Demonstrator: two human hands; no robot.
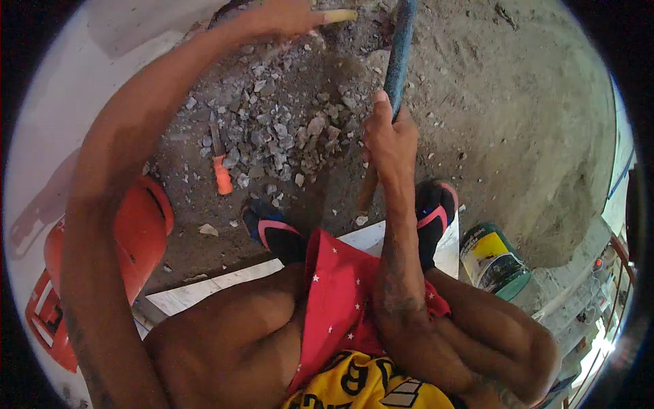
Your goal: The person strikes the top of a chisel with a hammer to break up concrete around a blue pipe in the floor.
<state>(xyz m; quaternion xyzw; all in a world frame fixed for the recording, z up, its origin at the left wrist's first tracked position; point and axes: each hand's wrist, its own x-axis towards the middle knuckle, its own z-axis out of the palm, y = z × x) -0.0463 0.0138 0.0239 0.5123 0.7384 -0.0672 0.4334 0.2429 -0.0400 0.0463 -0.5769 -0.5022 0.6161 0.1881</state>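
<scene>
My right hand (392, 140) is closed round a long handle (399, 58). Its upper length is blue-grey, and a brown end shows below the fist; the far end is cut off by the top of the view. My left hand (286, 19) reaches far forward over the broken ground, partly cut off at the top edge. A thin pale yellow stick-like piece (339, 15) juts from its fingers, and the grip itself is hard to see. Between my arms lies a heap of grey rubble (279, 136). An orange-handled screwdriver-like tool (222, 174) rests at its left side.
A red plastic chair (139, 225) stands at the left by a white wall (51, 102). My feet, in pink-strapped sandals (436, 211), flank the near ground. A green and yellow bucket (496, 262) lies tilted at the right. White boards (218, 285) lie under my legs.
</scene>
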